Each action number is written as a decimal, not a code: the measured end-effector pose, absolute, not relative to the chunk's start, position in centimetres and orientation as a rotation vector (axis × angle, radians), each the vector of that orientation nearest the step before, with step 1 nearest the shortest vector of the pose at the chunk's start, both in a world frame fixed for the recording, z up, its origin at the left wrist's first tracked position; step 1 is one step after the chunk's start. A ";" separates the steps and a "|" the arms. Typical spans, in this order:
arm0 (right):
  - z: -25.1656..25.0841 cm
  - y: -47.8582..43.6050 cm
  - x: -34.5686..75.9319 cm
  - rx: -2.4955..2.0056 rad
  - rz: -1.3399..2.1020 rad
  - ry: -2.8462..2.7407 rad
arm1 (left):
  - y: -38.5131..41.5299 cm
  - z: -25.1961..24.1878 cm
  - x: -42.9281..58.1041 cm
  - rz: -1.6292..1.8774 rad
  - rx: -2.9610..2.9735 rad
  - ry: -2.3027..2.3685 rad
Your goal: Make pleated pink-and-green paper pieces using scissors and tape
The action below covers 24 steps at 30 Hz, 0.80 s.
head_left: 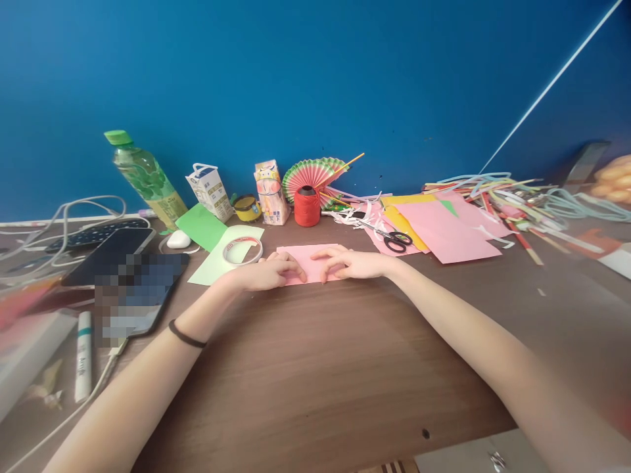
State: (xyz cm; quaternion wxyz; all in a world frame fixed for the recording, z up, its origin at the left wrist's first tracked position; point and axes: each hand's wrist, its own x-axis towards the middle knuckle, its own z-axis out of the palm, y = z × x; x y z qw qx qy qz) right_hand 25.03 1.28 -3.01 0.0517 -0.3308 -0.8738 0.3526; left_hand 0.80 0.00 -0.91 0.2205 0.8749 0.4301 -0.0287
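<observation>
A small pink sheet of paper (pixel 311 264) lies flat on the table in front of me. My left hand (pixel 270 270) rests over its left end, with bent fingers and fingertips pressing on the paper. From the other side my right hand (pixel 352 264) touches the sheet, its forefinger stretched across the top and its thumb apart near the lower edge. Neither hand lifts the paper. Just beyond my left hand, a roll of tape (pixel 227 253) sits on a pale green sheet (pixel 207 264).
Behind the paper stand a red thread spool (pixel 307 209), a folded paper fan (pixel 308 176) and a small carton (pixel 273 197). Black-handled scissors (pixel 397 241) lie by pink sheets (pixel 446 230) on the right. A phone (pixel 165 289), marker (pixel 84 358) and green bottle (pixel 148 177) are leftward.
</observation>
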 end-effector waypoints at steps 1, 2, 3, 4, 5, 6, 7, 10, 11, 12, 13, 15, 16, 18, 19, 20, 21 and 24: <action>-3.0 1.3 25.0 -1.015 1.076 -2.661 | 0.1 -0.9 0.7 -0.101 2.392 1.164; -3.0 1.3 25.0 -1.020 1.080 -2.666 | 0.1 -0.9 0.7 -0.129 2.358 1.134; -3.0 1.3 25.0 -1.024 1.084 -2.668 | 0.2 -0.9 0.6 -0.150 2.329 1.109; -3.1 1.3 25.1 -1.029 1.090 -2.666 | 0.3 -0.9 0.6 -0.145 2.320 1.103; -3.1 1.3 25.1 -1.032 1.098 -2.659 | 0.3 -0.9 0.5 -0.136 2.324 1.106; -3.1 1.4 25.1 -1.032 1.109 -2.649 | 0.4 -0.9 0.4 -0.129 2.336 1.114; -3.1 1.4 25.1 -1.030 1.121 -2.639 | 0.3 -0.9 0.4 -0.125 2.353 1.123; -3.0 1.4 25.1 -1.020 1.140 -2.623 | 0.1 -0.7 0.3 -0.125 2.409 1.152; -2.9 1.4 25.1 -1.023 1.137 -2.626 | 0.0 -0.6 0.3 -0.128 2.420 1.162; -2.8 1.3 25.1 -1.032 1.130 -2.634 | -0.2 -0.5 0.4 -0.131 2.430 1.169; -2.7 1.2 25.1 -1.045 1.118 -2.646 | -0.3 -0.4 0.5 -0.135 2.439 1.170; -2.4 1.0 25.0 -1.068 1.093 -2.673 | -0.5 -0.2 0.6 -0.133 2.449 1.169; -2.2 0.9 25.0 -1.073 1.081 -2.682 | -0.5 -0.1 0.7 -0.126 2.451 1.176; -2.0 0.6 25.0 -1.074 1.065 -2.680 | -0.5 -0.1 0.8 -0.110 2.454 1.213; -1.9 0.5 25.0 -1.073 1.057 -2.669 | -0.4 -0.1 0.8 -0.102 2.464 1.230; -1.8 0.4 25.0 -1.073 1.045 -2.656 | -0.3 -0.2 0.7 -0.094 2.483 1.240; -1.8 0.3 24.9 -1.077 1.029 -2.643 | -0.2 -0.2 0.6 -0.087 2.509 1.239; -1.8 0.2 24.9 -1.100 0.968 -2.617 | 0.2 -0.3 0.3 -0.052 2.604 1.214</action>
